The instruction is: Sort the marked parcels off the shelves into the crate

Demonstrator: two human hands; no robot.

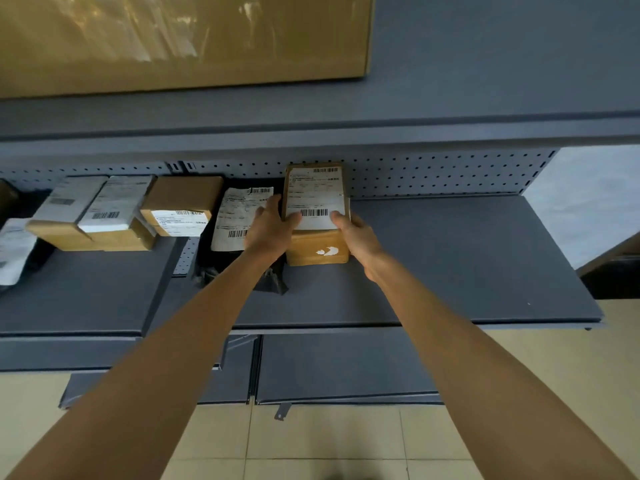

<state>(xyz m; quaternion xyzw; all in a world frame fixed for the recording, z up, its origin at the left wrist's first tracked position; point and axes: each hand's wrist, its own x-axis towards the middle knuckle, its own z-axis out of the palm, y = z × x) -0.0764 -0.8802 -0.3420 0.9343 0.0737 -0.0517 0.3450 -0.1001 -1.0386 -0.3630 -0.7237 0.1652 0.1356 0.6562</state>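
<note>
Grey metal shelving with a perforated back panel (433, 174) stands over a floor of beige tiles (311, 445). The top shelf (485, 98) carries one large cardboard box (173, 39) with glossy tape. On the middle shelf (450, 258), against the back panel, both hands hold a brown parcel (313, 174) from either side. The left hand (268, 226) wraps its left edge and the right hand (356, 233) its right edge. Both thumbs press on the lower part of the parcel's white shipping label (317, 199). That label shows two barcodes, one at the top and one at the bottom; the printed lines between are too small to read. A brown face below it bears a white logo mark (327, 251) with no legible words. Whether this is the parcel's own side or a second box beneath, I cannot tell. Touching the left hand lies one black bag (207, 261) with a crumpled white label (237, 216) carrying two barcodes. Further left sits one brown box (180, 195) with a barcode label. Beside it, two pale wrapped parcels (114, 202) lie on a flat brown box (90, 239). One white bag (14, 247) lies at the far left edge. All their print is unreadable. Below are lower grey shelves (339, 365), and a small metal bracket (282, 412) lies on the tiles.
</note>
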